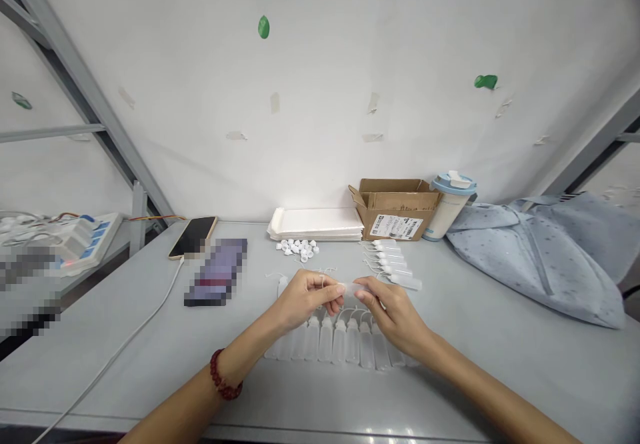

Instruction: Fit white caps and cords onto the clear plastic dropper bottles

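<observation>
Both my hands meet above the middle of the table on one small translucent plastic bottle [351,289]. My left hand [313,294] pinches one end between thumb and fingers. The other end sits in the closed fingers of my right hand [393,307]. Much of the bottle is hidden by the fingers. Below them lies a row of similar translucent bottles [339,344] with thin tubes at their necks, partly covered by my hands. Behind my right hand several bottles with white tops [393,257] lie on their sides. A pile of small white caps [299,249] lies beyond my left hand.
At the back stand a stack of white trays [317,223], an open cardboard box [400,209] and a lidded cup [447,207]. A patterned cloth bag [535,257] lies right. Left are a phone [193,237], a blurred device [217,271] and a white cable [130,341] crossing the table.
</observation>
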Motion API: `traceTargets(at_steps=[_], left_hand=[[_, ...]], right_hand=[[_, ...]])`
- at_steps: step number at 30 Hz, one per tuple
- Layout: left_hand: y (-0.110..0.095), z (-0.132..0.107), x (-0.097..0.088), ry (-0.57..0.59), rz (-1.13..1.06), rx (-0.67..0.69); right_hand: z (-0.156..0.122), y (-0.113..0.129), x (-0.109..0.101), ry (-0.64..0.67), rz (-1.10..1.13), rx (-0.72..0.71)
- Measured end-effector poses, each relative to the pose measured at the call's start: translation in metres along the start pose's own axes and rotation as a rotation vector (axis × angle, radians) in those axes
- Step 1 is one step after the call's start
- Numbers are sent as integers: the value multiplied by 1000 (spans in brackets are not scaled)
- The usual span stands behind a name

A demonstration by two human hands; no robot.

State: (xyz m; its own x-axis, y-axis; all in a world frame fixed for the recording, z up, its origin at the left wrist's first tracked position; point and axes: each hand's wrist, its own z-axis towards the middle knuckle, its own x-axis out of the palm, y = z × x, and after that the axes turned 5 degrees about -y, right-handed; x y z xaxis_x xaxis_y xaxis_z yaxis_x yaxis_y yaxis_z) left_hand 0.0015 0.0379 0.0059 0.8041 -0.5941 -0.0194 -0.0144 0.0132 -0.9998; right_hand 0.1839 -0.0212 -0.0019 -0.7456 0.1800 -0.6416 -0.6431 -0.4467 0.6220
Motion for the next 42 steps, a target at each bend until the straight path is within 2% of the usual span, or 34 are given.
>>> traceTargets(at_steps=[6, 9, 16, 22, 25, 30, 35, 39, 42], left_hand=[[-1, -1, 3, -52, 158, 52], [-2, -1, 5, -61, 138, 31], [-2, 2, 4, -16, -6, -100], [1, 2, 4, -71, -90, -172], [1, 1, 3, -44, -92, -170], [0, -1, 1, 19, -85, -144], [0, 0, 6, -4, -35, -153], [3, 5, 5, -109, 73, -139], [8, 10, -7, -280, 386, -15]], right_hand=[[5, -1, 1, 84, 342, 336], [7, 0, 1, 111, 449, 393], [4, 5, -1, 27, 85, 109], [1, -8, 2, -45, -285, -280], [1, -7, 1, -3, -331, -310], [2, 2, -4, 34, -157, -179], [6, 6, -9, 150, 62, 36], [10, 1, -13, 191, 172, 161], [15, -5, -23, 132, 168, 220]])
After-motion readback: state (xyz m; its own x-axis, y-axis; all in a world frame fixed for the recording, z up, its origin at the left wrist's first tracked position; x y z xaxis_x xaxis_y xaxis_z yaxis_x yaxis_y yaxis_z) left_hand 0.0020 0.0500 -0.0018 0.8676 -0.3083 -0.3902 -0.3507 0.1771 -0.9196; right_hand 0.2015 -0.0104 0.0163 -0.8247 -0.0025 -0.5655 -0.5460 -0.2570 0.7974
